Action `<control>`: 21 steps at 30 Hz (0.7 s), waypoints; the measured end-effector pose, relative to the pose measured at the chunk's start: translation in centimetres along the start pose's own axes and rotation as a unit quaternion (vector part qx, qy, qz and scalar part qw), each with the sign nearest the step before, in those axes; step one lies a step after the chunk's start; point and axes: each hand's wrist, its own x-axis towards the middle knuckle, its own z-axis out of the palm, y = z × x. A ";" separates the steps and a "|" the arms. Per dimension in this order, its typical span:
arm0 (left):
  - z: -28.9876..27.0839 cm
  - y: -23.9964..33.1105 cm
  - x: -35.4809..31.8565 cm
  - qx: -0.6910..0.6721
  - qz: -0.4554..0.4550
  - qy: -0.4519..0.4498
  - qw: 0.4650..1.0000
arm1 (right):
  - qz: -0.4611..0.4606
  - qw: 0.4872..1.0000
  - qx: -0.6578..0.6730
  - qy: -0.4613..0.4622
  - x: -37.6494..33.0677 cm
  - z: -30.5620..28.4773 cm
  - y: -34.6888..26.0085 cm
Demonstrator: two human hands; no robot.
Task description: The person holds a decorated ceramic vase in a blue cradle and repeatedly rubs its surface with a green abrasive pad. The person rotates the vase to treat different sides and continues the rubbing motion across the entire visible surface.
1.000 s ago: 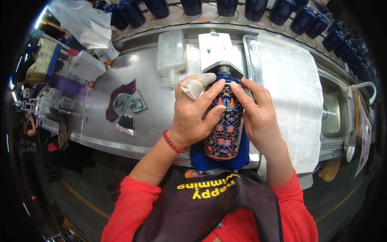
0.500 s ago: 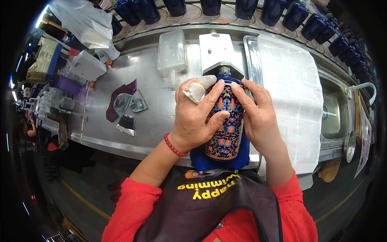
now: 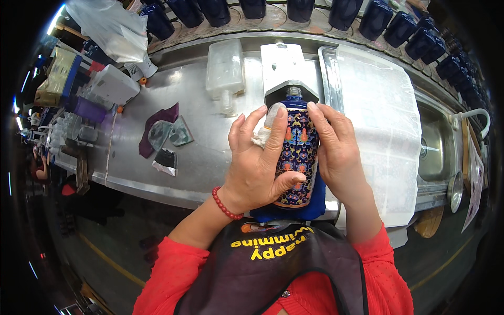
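A dark blue bottle (image 3: 299,152), covered in a colourful floral pattern, lies with its clear-topped neck pointing away from me at a black angled holder (image 3: 292,86). Its near end rests over a blue pad (image 3: 315,202). Along the bottle's left side, my left hand (image 3: 257,163) has its index finger at the upper edge and its thumb on the pattern. A grey-white cloth finger sleeve (image 3: 272,118) sits among the left fingers; whether worn or pinched, I cannot tell. My right hand (image 3: 338,149) grips the right side, fingertips near the shoulder.
A clear bottle (image 3: 224,68) lies beyond my left hand on the metal table (image 3: 194,126), with purple and green scraps (image 3: 163,128) farther left. Patterned white sheets (image 3: 375,126) cover a tray at right, beside a sink (image 3: 438,147). Blue bottles (image 3: 299,9) line a conveyor behind.
My left index finger and the cloth sleeve have shifted toward the bottle's left edge, and the left thumb has moved nearer to me. The conveyor's blue bottles have moved along.
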 end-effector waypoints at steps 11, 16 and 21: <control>-0.8 2.7 0.3 0.110 0.032 -0.080 0.990 | -0.014 1.000 0.014 0.019 -0.2 0.3 0.2; -0.7 0.9 1.1 0.051 0.017 -0.028 0.998 | -0.011 1.000 0.000 0.011 -0.2 0.2 0.2; -1.2 -0.1 0.4 0.050 0.044 0.009 0.998 | -0.013 1.000 0.013 0.011 -0.3 0.1 0.4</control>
